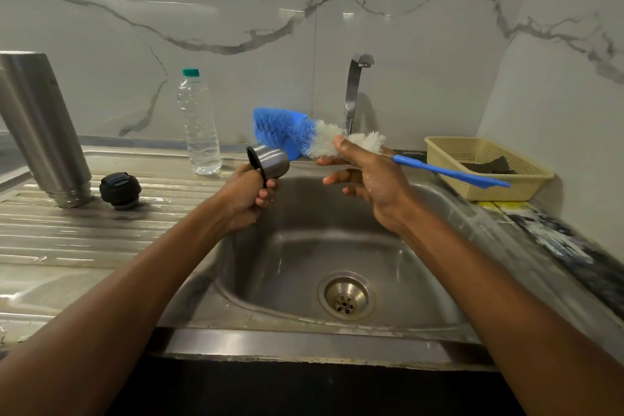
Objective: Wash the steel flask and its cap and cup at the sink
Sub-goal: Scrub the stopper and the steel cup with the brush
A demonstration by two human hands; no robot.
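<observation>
Scrubbing of the cup [270, 164] was judged to be the step in hand. The cup was held above the far-left rim of the sink [287, 246]. The left grip [248, 196] was curled tight round its black handle, and its mouth was turned away to the left.

The brush [280, 132] was carried over the sink's far edge. It was pinched by the right grip [364, 179] at the white bristles rather than the handle, thumb on top, lower fingers left slack. Its blue head was seen just behind the cup's steel wall; contact could not be told.

The flask [40, 132] was stood mouth-down on the worktop [67, 230] well left of the sink, and the cap [120, 190] was set between flask and sink.

For the next move, the cup's mouth would likely have to be turned toward the bristles, and a hold on the brush's handle might be wanted.

Plenty of open room was offered over the sink itself. The margins were tighter:
- the tap [354, 94] at the sink's back edge, close behind the brush
- a water bottle [199, 125] beyond the far-left corner
- a basket [486, 152] right of the sink, with the brush's handle tip over it

Any of these could be clipped on a wide swing.
</observation>
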